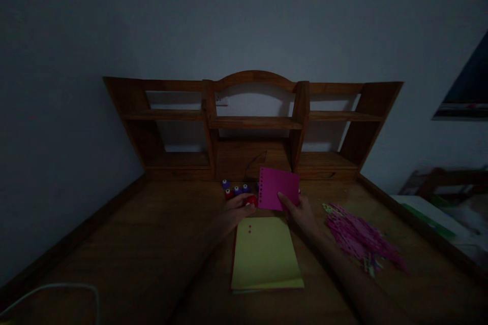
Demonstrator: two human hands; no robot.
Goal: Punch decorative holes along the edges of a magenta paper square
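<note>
In the dim head view, my right hand (297, 210) pinches a square magenta card (279, 189) with a row of notches along its left edge, thumb across its front. My left hand (234, 209) is closed around a small red spool (250, 200), close to the card's lower left corner. Just beyond it stand several purple and red spools (237, 191) with white tops, partly hidden by my hand and the card. Below both hands lies a pale yellow sheet (267, 256) with two small red dots near its upper left corner.
A heap of pink and some green strands (360, 236) lies on the wooden table (163, 233) at the right. A wooden shelf (255, 123) rises along the back wall. A pale cable (72, 285) curves at the front left.
</note>
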